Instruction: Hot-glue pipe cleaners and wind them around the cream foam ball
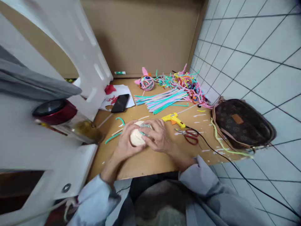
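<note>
A cream-coloured ball (136,138) with a patch of pale teal pipe cleaner (145,127) on its upper right is held just above the table's near half. My left hand (124,142) wraps round the ball's left side and underside. From the right, my right hand (157,135) closes over the teal patch, its fingers pressing there and hiding part of it. Left of the hands lie loose teal pipe cleaner pieces (113,137). A yellow glue gun (174,119) rests to the right, beside red-handled scissors (191,136).
Behind the hands lies a bundle of pipe cleaners (164,99), with a tangled colourful heap (185,81) and a pink-eared decorated ball (147,83) farther back. A black phone (120,103) sits on paper at left. A brown handbag (242,124) stands right, near the gun's cord (218,153).
</note>
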`<state>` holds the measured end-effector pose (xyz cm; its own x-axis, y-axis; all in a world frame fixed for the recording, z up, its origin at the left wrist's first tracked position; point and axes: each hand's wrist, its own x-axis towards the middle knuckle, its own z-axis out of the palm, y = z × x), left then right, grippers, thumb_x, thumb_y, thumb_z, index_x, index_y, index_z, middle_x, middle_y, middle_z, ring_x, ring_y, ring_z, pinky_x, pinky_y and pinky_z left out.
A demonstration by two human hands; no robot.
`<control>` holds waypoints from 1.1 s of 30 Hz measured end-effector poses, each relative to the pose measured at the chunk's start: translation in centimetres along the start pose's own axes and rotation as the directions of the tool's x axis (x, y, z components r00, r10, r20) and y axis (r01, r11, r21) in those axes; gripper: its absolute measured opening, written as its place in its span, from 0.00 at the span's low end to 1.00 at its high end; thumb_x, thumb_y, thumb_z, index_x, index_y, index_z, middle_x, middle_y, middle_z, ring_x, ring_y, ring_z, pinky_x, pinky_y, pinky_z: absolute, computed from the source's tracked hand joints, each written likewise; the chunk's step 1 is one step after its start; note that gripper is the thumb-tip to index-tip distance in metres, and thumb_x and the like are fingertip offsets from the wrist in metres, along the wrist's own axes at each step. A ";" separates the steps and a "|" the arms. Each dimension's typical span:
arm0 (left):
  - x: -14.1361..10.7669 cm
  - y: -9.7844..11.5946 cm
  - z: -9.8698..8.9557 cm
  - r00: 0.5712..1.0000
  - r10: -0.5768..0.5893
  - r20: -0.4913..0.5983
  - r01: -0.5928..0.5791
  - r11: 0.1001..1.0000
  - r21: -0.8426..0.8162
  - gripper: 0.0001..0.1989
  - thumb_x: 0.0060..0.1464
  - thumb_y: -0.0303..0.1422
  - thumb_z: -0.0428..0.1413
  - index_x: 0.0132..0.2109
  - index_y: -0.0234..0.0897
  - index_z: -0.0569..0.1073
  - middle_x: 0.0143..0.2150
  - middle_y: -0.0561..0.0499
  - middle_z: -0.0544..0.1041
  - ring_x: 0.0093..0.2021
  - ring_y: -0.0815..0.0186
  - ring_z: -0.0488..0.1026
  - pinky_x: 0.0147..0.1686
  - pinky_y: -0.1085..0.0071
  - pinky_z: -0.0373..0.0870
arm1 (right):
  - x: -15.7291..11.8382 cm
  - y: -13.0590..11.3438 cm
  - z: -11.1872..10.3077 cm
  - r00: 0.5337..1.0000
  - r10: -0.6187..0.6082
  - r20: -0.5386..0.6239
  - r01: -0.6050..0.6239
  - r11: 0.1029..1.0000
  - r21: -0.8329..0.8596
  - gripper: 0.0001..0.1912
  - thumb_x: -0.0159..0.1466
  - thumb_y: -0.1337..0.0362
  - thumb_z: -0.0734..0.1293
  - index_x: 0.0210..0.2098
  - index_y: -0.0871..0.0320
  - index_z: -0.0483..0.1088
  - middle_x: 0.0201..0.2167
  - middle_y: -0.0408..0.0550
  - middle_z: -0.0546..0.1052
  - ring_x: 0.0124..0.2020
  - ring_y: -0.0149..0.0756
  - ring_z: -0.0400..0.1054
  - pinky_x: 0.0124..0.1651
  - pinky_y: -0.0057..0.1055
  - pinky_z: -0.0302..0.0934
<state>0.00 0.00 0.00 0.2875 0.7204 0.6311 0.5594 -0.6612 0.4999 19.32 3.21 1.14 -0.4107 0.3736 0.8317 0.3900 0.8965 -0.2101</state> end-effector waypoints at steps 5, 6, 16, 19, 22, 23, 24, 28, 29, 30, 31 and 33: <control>0.0 -0.2 0.1 1.000 0.006 -0.003 -0.005 1.000 0.018 0.29 0.51 0.36 0.65 0.57 0.42 0.63 0.59 0.40 0.70 0.61 0.49 0.70 0.59 0.48 0.70 | -0.4 0.1 0.1 0.993 0.053 0.103 -0.054 0.998 0.011 0.14 0.70 0.58 0.62 0.49 0.56 0.76 0.52 0.55 0.74 0.53 0.43 0.67 0.54 0.43 0.57; 0.0 -0.3 0.2 1.000 0.003 -0.007 -0.003 1.000 0.021 0.29 0.51 0.36 0.65 0.57 0.42 0.63 0.59 0.40 0.70 0.61 0.49 0.70 0.59 0.48 0.70 | -0.4 0.1 0.1 0.991 0.063 0.117 -0.065 0.998 0.015 0.14 0.70 0.58 0.63 0.49 0.56 0.76 0.52 0.55 0.74 0.53 0.43 0.67 0.54 0.43 0.57; 0.2 -0.1 0.3 0.999 0.000 -0.038 0.001 1.000 0.018 0.27 0.52 0.38 0.64 0.56 0.41 0.65 0.57 0.41 0.71 0.60 0.52 0.70 0.59 0.52 0.71 | -0.1 0.2 -0.1 0.993 0.065 0.104 -0.067 0.998 0.017 0.16 0.72 0.56 0.60 0.47 0.57 0.76 0.49 0.55 0.75 0.51 0.44 0.67 0.53 0.42 0.57; 0.2 -0.2 0.3 0.999 0.015 -0.050 -0.014 1.000 0.016 0.26 0.52 0.39 0.64 0.56 0.41 0.65 0.57 0.41 0.71 0.60 0.52 0.70 0.58 0.52 0.71 | 0.0 0.2 -0.1 0.986 0.088 0.139 -0.088 0.996 -0.004 0.16 0.71 0.55 0.60 0.48 0.56 0.76 0.50 0.55 0.75 0.51 0.44 0.66 0.53 0.43 0.57; 0.3 -0.3 0.4 0.999 0.011 -0.043 -0.011 1.000 0.019 0.27 0.52 0.37 0.64 0.56 0.41 0.64 0.58 0.41 0.71 0.60 0.51 0.70 0.58 0.52 0.72 | 0.0 0.3 0.0 0.987 0.081 0.136 -0.082 0.997 0.003 0.17 0.72 0.55 0.59 0.48 0.57 0.75 0.50 0.56 0.75 0.51 0.44 0.67 0.53 0.42 0.57; 0.3 -0.3 0.4 0.999 0.014 -0.040 -0.013 1.000 0.021 0.27 0.52 0.37 0.64 0.57 0.41 0.64 0.58 0.41 0.71 0.60 0.51 0.70 0.58 0.51 0.71 | 0.1 0.3 0.1 0.989 0.075 0.129 -0.077 0.997 0.010 0.18 0.72 0.55 0.59 0.48 0.58 0.75 0.50 0.56 0.75 0.51 0.43 0.67 0.53 0.42 0.57; 0.3 -0.3 0.4 0.999 0.020 -0.040 -0.019 1.000 0.022 0.27 0.53 0.37 0.64 0.57 0.41 0.64 0.58 0.41 0.71 0.60 0.51 0.70 0.59 0.51 0.71 | 0.1 0.3 0.2 0.990 0.069 0.119 -0.071 0.997 0.016 0.18 0.72 0.54 0.59 0.48 0.58 0.75 0.50 0.56 0.75 0.51 0.44 0.67 0.53 0.42 0.57; 0.2 -0.3 0.4 0.998 0.030 -0.060 -0.028 0.999 0.025 0.27 0.52 0.38 0.64 0.56 0.41 0.65 0.57 0.41 0.71 0.60 0.52 0.70 0.59 0.52 0.71 | 0.0 0.5 0.6 0.993 0.069 0.095 -0.071 0.997 0.013 0.18 0.72 0.54 0.59 0.47 0.57 0.74 0.49 0.55 0.76 0.50 0.44 0.68 0.52 0.42 0.57; 0.2 -0.3 0.4 0.998 0.020 -0.060 -0.018 0.999 0.027 0.27 0.52 0.38 0.64 0.56 0.41 0.65 0.57 0.41 0.71 0.60 0.52 0.70 0.59 0.53 0.71 | 0.0 0.5 0.7 0.992 0.074 0.097 -0.076 0.997 0.015 0.17 0.72 0.54 0.59 0.47 0.57 0.74 0.49 0.55 0.76 0.50 0.44 0.68 0.52 0.43 0.57; 0.2 -0.3 0.5 0.998 0.007 -0.058 -0.006 1.000 0.029 0.27 0.52 0.38 0.64 0.56 0.40 0.65 0.57 0.41 0.71 0.60 0.52 0.71 0.59 0.53 0.71 | 0.0 0.5 0.7 0.991 0.080 0.105 -0.082 0.996 0.020 0.17 0.72 0.54 0.59 0.48 0.57 0.74 0.49 0.55 0.76 0.50 0.44 0.68 0.52 0.43 0.58; 0.2 -0.2 0.5 0.999 -0.003 -0.054 0.005 0.999 0.031 0.27 0.51 0.38 0.64 0.56 0.40 0.65 0.57 0.41 0.71 0.60 0.52 0.70 0.59 0.53 0.71 | 0.0 0.5 0.7 0.989 0.086 0.119 -0.089 0.996 0.026 0.17 0.72 0.55 0.59 0.48 0.57 0.74 0.49 0.55 0.76 0.50 0.44 0.67 0.52 0.43 0.58; 0.2 -0.2 0.5 0.999 -0.011 -0.052 0.013 0.999 0.039 0.27 0.51 0.37 0.64 0.56 0.40 0.65 0.57 0.41 0.71 0.60 0.52 0.71 0.59 0.54 0.71 | 0.0 0.5 0.6 0.983 0.101 0.151 -0.106 0.994 0.029 0.17 0.72 0.54 0.59 0.48 0.57 0.74 0.49 0.56 0.75 0.51 0.44 0.67 0.53 0.43 0.58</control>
<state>0.30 0.34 -0.26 0.2410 0.7156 0.6556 0.5927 -0.6434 0.4844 19.00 3.78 0.69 -0.4888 0.4934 0.7195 0.4070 0.8584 -0.3123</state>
